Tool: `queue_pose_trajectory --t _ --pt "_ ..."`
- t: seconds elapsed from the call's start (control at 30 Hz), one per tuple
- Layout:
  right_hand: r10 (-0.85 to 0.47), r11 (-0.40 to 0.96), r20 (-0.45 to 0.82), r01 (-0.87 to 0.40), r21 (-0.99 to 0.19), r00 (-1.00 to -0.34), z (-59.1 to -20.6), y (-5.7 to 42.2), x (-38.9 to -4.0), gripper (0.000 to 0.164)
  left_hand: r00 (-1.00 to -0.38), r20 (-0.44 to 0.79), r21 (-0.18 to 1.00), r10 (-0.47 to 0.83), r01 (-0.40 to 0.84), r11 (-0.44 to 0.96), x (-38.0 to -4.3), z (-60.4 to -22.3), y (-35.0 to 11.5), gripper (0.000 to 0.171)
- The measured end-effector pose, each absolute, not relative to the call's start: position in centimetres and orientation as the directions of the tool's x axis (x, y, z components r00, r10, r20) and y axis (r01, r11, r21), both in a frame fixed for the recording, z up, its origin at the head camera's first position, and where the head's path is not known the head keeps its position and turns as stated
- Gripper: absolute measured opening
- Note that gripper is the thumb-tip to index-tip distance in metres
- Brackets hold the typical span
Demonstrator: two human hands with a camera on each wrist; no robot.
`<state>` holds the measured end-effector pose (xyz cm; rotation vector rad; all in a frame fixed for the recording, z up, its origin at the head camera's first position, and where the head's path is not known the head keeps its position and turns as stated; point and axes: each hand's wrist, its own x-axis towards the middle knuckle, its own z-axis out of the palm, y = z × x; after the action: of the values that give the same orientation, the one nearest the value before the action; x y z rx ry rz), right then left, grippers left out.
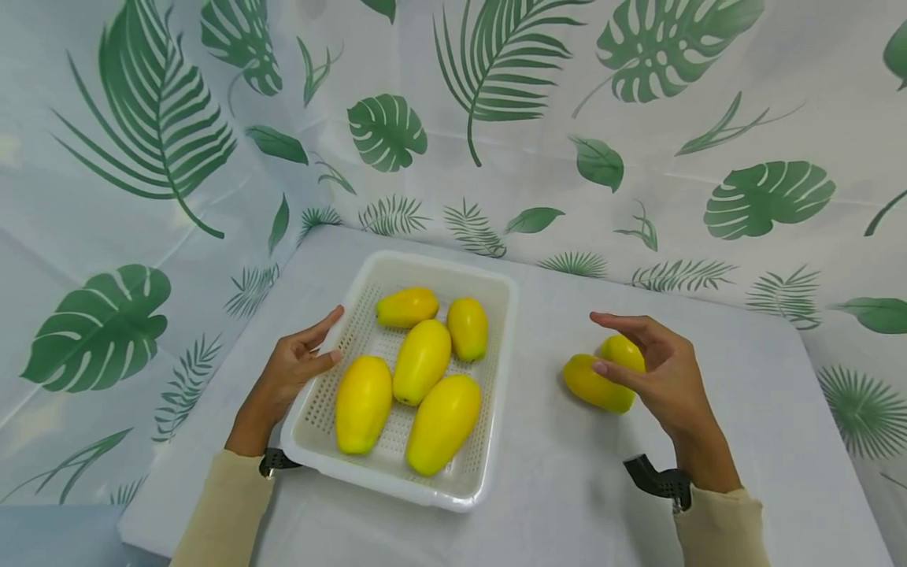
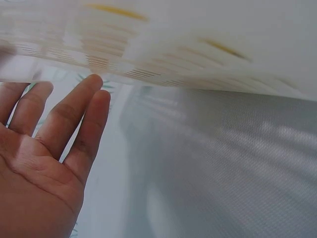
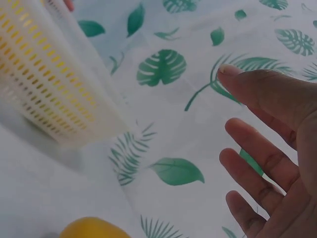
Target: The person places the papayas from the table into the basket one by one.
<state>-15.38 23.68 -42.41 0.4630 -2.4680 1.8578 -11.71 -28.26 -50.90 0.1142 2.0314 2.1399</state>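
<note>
A white perforated plastic basket (image 1: 383, 479) holds several yellow papayas (image 1: 422, 362). My left hand (image 1: 286, 374) is at the basket's left side, with thumb and forefinger tips at the rim. In the left wrist view, the other fingers (image 2: 67, 116) stretch out nearly straight by the slotted basket wall. Right of the basket, two more papayas (image 1: 595, 387) lie close together on the table. My right hand (image 1: 662, 378) hovers over them, thumb and fingers spread apart and nothing between them. It partly hides the rear papaya (image 1: 623, 353) in the head view.
A white cloth covers the table (image 1: 546, 488). Behind it and along the left hangs a white curtain (image 1: 524, 173) printed with green leaves. Each wrist wears a black strap mount (image 1: 659, 480).
</note>
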Motion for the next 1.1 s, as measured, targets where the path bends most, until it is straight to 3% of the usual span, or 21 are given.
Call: queue_pose_trajectory --t 0.67,1.1 --pt "-0.155 0.44 0.052 -0.116 -0.891 -0.987 -45.2 25.0 -15.2 0.055 -0.979 -0.082 0.994 0.186 -0.094 -0.055 -11.7 -50.8 -28.2 0.074" --pt "-0.152 0.511 0.038 -0.111 -0.852 -0.988 -46.8 26.1 -15.1 0.056 -0.982 -0.087 0.994 0.169 -0.096 -0.046 -11.7 -50.8 -28.1 0.073"
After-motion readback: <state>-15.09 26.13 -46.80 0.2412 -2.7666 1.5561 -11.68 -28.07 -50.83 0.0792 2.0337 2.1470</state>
